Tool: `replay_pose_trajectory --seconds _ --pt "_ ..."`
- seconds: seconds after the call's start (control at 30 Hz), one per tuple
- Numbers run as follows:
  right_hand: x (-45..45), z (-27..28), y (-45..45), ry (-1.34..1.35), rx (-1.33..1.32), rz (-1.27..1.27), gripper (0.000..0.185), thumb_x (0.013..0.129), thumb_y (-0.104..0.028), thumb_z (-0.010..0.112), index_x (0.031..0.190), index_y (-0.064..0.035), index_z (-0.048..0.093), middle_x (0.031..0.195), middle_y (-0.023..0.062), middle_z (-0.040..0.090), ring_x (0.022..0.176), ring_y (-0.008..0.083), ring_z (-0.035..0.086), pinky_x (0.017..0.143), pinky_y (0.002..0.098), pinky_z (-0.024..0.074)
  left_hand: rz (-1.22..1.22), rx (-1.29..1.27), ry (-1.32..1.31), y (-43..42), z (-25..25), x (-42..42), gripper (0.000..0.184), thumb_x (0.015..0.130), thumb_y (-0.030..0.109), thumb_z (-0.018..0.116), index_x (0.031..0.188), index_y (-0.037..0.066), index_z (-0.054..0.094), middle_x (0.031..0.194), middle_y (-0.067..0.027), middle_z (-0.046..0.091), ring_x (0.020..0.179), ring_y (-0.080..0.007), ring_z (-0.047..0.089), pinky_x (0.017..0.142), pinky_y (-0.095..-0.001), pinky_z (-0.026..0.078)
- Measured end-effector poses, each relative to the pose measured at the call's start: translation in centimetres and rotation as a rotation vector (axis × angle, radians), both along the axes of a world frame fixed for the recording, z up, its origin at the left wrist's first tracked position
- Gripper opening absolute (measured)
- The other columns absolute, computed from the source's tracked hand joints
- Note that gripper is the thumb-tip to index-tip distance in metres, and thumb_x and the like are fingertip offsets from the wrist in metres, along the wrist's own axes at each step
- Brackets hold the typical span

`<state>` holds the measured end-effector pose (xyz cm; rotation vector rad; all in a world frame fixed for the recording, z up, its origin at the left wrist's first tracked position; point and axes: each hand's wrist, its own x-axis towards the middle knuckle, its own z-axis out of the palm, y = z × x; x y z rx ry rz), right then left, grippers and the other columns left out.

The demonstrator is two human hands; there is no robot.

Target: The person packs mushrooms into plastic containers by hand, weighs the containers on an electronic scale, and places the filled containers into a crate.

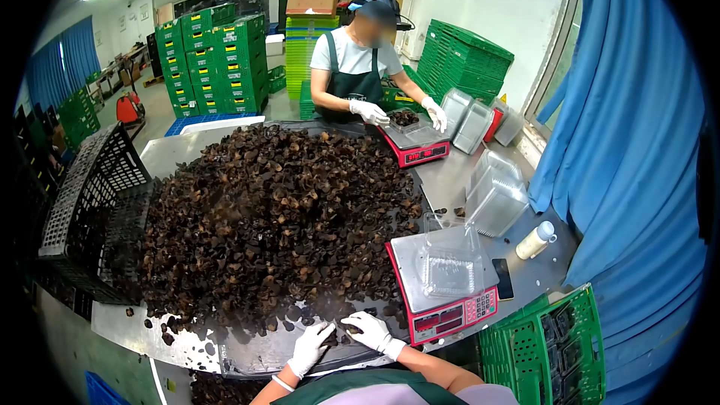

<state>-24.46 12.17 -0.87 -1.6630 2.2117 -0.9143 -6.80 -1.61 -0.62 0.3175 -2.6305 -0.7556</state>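
A large heap of dark brown wood ear mushrooms (277, 210) covers most of the metal table. At its near edge is my left hand (310, 349) in a white glove, its fingers curled around a dark mushroom piece. Close by on the right, my gloved right hand (372, 332) has its fingers closed on another small mushroom piece. Right of my hands stands a red scale (457, 315) with a metal top. An open clear plastic box (450, 270) rests on that scale.
Across the table a co-worker (360, 67) in white gloves handles a filled box on a second red scale (416, 154). Stacked clear boxes (495, 195), a bottle (535, 240) and a phone (502, 279) lie right. A black crate (94, 202) tilts left; a green crate (544, 345) stands lower right.
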Motion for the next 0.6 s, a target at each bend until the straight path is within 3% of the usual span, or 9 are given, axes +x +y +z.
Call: replay_pose_trajectory --seconds 0.1,0.17,0.23,0.27,0.33,0.37,0.43,0.53,0.6 --pt "0.4 0.1 -0.6 -0.391 -0.136 -0.175 0.031 0.082 -0.02 0.067 0.113 -0.0149 0.065 0.1 0.0068 0.065 0.09 0.0198 0.064 0.081 0.0308 0.0512 0.095 0.173 0.061 -0.2 -0.3 -0.4 0.053 0.07 0.007 0.073 0.121 0.015 0.06 0.112 -0.0109 0.061 0.104 -0.0292 0.059 0.086 -0.0348 0.05" --pt "0.3 0.6 -1.3 -1.151 -0.167 -0.267 0.03 0.089 -0.014 0.063 0.116 -0.0023 0.062 0.1 0.0007 0.065 0.088 0.0087 0.058 0.077 0.0262 0.0494 0.175 0.429 0.176 -0.6 -1.1 -1.2 0.05 0.07 -0.001 0.07 0.119 0.007 0.061 0.111 -0.0131 0.062 0.104 -0.0285 0.06 0.089 -0.0338 0.049" --pt "-0.1 1.9 -1.7 -1.565 -0.275 -0.264 0.028 0.093 -0.021 0.057 0.117 -0.0062 0.062 0.101 0.0001 0.067 0.08 0.0101 0.062 0.07 0.0257 0.0515 0.275 0.729 0.308 -0.7 0.1 -2.5 0.042 0.076 -0.004 0.062 0.117 0.004 0.061 0.109 -0.0091 0.064 0.103 -0.0209 0.061 0.09 -0.0322 0.049" --pt "-0.1 4.6 -1.7 -1.793 -0.245 -0.308 0.029 0.094 -0.027 0.055 0.115 -0.0081 0.062 0.103 0.0022 0.068 0.079 0.0134 0.064 0.065 0.0302 0.0538 0.287 1.27 0.332 -0.5 2.8 -3.1 0.038 0.082 -0.002 0.058 0.12 0.004 0.059 0.111 -0.0064 0.064 0.102 -0.018 0.059 0.091 -0.0312 0.048" --pt "-0.5 4.6 -1.7 -2.139 -0.339 -0.27 0.036 0.096 -0.036 0.049 0.12 -0.0109 0.059 0.107 0.0054 0.067 0.082 0.0182 0.067 0.064 0.0351 0.0554 0.255 1.418 0.462 -1.1 2.8 -4.4 0.03 0.091 0.01 0.058 0.12 0.005 0.057 0.111 -0.0049 0.063 0.097 -0.0154 0.06 0.085 -0.0289 0.05" --pt "-1.1 4.0 -1.9 -2.228 -0.387 -0.194 0.04 0.097 -0.038 0.045 0.125 -0.0113 0.056 0.116 0.0067 0.065 0.088 0.0206 0.066 0.07 0.0384 0.0555 0.245 1.68 0.425 -1.0 5.4 -4.7 0.032 0.094 0.021 0.057 0.122 0.006 0.057 0.111 -0.0047 0.063 0.096 -0.0152 0.062 0.08 -0.0296 0.052" --pt "-1.3 6.4 -2.1 -2.274 -0.553 -0.121 0.041 0.098 -0.036 0.041 0.127 -0.0092 0.054 0.116 0.0079 0.064 0.097 0.0227 0.065 0.078 0.0424 0.0557 0.27 1.92 0.453 -1.1 6.6 -5.7 0.036 0.096 0.032 0.054 0.124 0.01 0.056 0.112 -0.0053 0.063 0.097 -0.0163 0.062 0.072 -0.0289 0.053" --pt "-1.8 8.2 -1.9 -2.22 -0.676 -0.073 0.042 0.098 -0.036 0.039 0.129 -0.0092 0.052 0.117 0.0085 0.064 0.096 0.0238 0.066 0.077 0.0436 0.0558 0.191 2.186 0.474 -1.0 8.7 -7.5 0.044 0.095 0.045 0.051 0.125 0.013 0.054 0.121 -0.0073 0.062 0.097 -0.0167 0.063 0.064 -0.0248 0.052" --pt "-2.4 9.2 -1.4 -2.188 -0.715 -0.085 0.043 0.098 -0.036 0.039 0.129 -0.0091 0.051 0.117 0.0087 0.064 0.096 0.024 0.066 0.076 0.0441 0.056 0.151 2.266 0.524 -0.2 10.0 -8.8 0.046 0.095 0.047 0.049 0.125 0.013 0.055 0.125 -0.009 0.06 0.099 -0.0193 0.062 0.066 -0.0282 0.053"
